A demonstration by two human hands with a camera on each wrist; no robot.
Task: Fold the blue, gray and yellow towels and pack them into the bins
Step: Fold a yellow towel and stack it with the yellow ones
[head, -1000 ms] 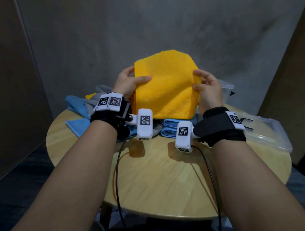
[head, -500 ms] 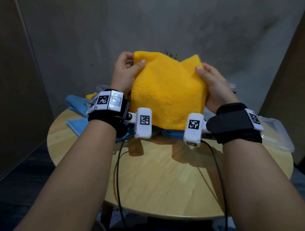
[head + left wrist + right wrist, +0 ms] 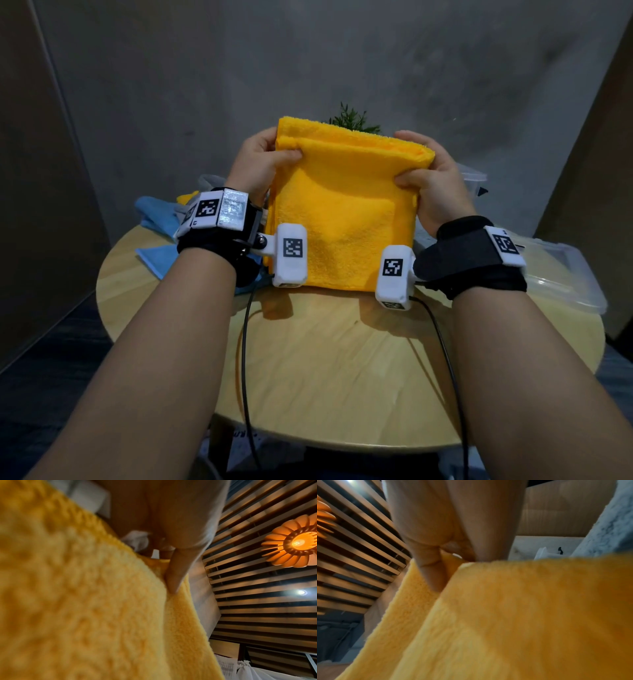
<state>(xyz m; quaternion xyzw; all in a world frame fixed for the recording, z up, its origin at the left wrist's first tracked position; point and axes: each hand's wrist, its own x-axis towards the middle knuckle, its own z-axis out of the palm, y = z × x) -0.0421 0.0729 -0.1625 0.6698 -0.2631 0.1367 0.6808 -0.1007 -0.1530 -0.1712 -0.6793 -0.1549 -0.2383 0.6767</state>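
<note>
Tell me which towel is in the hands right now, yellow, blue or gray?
The yellow towel: left hand and right hand pinch its upper corners, holding it upright above the table. The blue towel lies behind the left wrist, untouched.

One big yellow towel (image 3: 342, 212), one small yellow bit (image 3: 186, 198), one blue towel (image 3: 154, 219), two hands, one round table (image 3: 342, 370), one plant (image 3: 352, 120)

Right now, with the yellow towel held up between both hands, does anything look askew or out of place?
Slightly. The yellow towel is folded, but its top edges don't line up: a back layer sticks up above the front fold at the left hand. The right hand pinches the other corner. Nothing spilled or damaged.
</note>
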